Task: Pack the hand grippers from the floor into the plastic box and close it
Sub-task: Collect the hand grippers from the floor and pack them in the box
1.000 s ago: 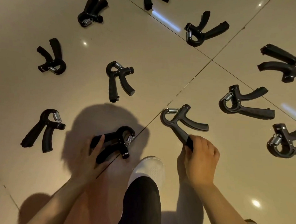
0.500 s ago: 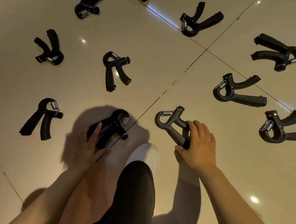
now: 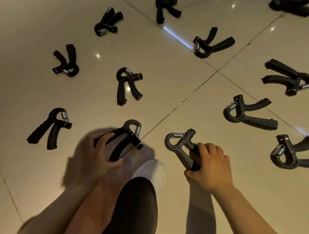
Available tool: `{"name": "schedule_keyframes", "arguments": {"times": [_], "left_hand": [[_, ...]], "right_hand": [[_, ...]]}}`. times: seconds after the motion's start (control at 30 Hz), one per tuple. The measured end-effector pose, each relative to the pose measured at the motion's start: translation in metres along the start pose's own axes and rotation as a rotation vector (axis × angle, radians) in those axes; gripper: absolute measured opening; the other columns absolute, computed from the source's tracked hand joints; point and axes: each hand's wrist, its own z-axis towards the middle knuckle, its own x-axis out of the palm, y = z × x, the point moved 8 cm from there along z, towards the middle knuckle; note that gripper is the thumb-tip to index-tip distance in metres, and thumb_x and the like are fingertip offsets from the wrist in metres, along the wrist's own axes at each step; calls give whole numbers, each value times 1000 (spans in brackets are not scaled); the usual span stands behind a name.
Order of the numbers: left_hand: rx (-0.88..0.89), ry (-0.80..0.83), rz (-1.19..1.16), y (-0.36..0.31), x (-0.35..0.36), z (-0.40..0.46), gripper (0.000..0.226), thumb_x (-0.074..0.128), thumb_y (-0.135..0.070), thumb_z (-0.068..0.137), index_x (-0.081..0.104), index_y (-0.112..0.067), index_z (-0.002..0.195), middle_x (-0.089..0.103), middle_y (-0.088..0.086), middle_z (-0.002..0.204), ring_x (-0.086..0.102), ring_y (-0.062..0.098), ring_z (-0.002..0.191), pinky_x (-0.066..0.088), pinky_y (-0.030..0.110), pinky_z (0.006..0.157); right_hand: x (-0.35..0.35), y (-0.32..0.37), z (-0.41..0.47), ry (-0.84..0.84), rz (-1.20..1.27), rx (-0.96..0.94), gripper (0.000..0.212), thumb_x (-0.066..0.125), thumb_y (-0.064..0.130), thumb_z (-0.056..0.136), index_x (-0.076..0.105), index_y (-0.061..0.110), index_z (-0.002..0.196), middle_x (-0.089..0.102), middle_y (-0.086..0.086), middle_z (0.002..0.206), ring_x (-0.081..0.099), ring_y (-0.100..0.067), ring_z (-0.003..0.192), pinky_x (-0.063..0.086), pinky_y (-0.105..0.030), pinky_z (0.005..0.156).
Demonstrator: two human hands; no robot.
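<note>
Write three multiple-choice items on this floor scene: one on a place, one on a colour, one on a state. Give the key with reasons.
1. Where is the white shoe?
A. between the two hands
B. left of both hands
C. beside the farthest gripper

2. What colour is the floor?
A. blue
B. beige
C. green

3. What is the right hand doing?
A. lying flat on the tile
B. gripping a hand gripper
C. holding the shoe

Key: 1 A, the shoe lies between the left hand and the right; 2 B, the tiles are beige; 3 B, its fingers curl round the grey hand gripper.
</note>
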Motion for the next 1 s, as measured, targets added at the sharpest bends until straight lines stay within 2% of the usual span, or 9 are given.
{"name": "schedule_keyframes", "arguments": {"times": [0.1,0.17,0.23,0.3,0.47,0.67,0.73,0.83,1.0], "left_hand": [[297,-85,70,-42,-25,3,68,63,-49,59,49,-21,119,39,10,115,39,29,104,30,28,88],[476,-150,127,-67,-37,-6,63,70,-39,60,49,-19,116,39,12,116,40,33,103,38,37,87],[513,-178,149,-80,-47,-22,66,84,-25,54,56,-15,114,44,15,115,42,36,103,43,41,83],[531,-198,128,-95,-60,-43,67,88,-19,51,61,-12,113,43,15,118,38,37,107,40,37,83],[623,-243,7,-158,-104,-115,62,85,-18,57,59,-13,113,42,13,122,33,35,111,34,35,86],[843,-247,-8,-247,-173,-241,61,79,-20,63,50,-18,117,42,13,129,37,33,118,38,38,94],[925,-248,40,-268,-200,-287,60,76,-23,65,49,-18,119,41,14,130,38,33,120,37,40,97],[1029,-287,78,-307,-244,-357,61,74,-23,64,47,-16,119,40,16,130,40,36,119,37,44,97],[1198,-364,89,-393,-293,-469,63,78,-24,61,48,-17,116,38,15,131,37,37,120,42,47,92]], "right_hand": [[-6,-2,-12,40,-85,-32,75,70,54,63,41,23,126,46,2,120,41,-23,110,33,-33,85],[-13,-3,-24,47,-158,-40,72,66,54,66,40,24,126,45,3,120,40,-22,111,33,-32,85],[-23,-4,-38,37,-172,-27,68,64,53,67,42,24,124,46,2,119,40,-22,111,34,-31,85],[-39,-3,-56,31,-160,-13,66,65,52,68,44,24,123,46,1,118,39,-22,111,36,-31,85],[-94,9,-135,-22,-365,-132,71,69,52,68,43,21,126,46,-1,121,39,-23,113,37,-34,93],[-164,10,-296,-113,-524,-273,76,66,53,72,34,25,136,39,0,132,31,-22,123,33,-33,100],[-186,-2,-360,-162,-479,-264,79,65,56,72,32,27,138,37,2,136,28,-21,127,31,-33,101],[-221,-30,-458,-284,-261,-203,85,69,61,67,37,26,138,40,3,134,28,-17,124,31,-32,99],[-255,-96,-611,-457,-133,-71,85,76,54,61,43,27,134,44,2,129,31,-15,119,34,-32,95]]}}
